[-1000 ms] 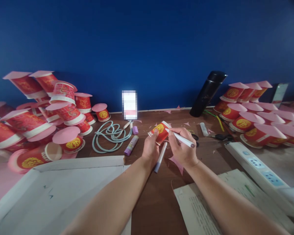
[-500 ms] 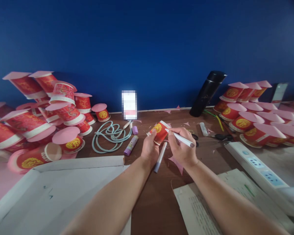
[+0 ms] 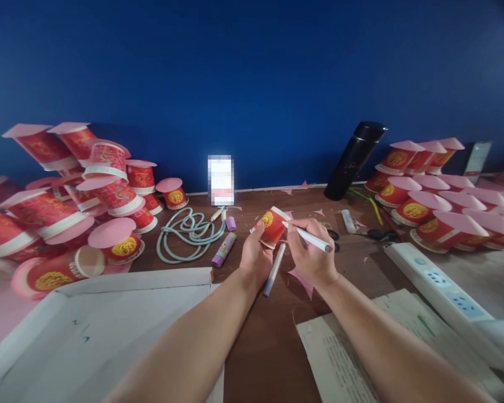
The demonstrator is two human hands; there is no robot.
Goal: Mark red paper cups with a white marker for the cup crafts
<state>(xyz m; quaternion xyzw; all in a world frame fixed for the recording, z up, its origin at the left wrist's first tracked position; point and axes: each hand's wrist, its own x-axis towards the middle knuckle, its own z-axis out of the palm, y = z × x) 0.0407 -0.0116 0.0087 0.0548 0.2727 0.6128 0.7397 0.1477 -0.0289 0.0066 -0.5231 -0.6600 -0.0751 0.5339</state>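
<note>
A red paper cup with a yellow round emblem (image 3: 277,228) lies tilted in my left hand (image 3: 255,256), whose thumb and fingers are closed round it. My right hand (image 3: 315,258) grips a white marker (image 3: 313,239) like a pen, and the tip is at or very near the cup's pale end. I cannot tell whether the tip touches. Just below the hands, a second white stick (image 3: 274,272), marker-like, rests on the brown table. Under my right hand sits a pink paper scrap (image 3: 303,282).
Red cups with pink paper discs are piled at left (image 3: 113,193) and rowed at right (image 3: 441,226). Around the table are a coiled cable (image 3: 168,254), purple glue stick (image 3: 224,249), lit phone (image 3: 221,180), black flask (image 3: 355,162), power strip (image 3: 439,282) and white box (image 3: 121,330).
The cup has turned a little in my left hand, so its yellow emblem has shifted toward my thumb. The marker stays at the cup's end.
</note>
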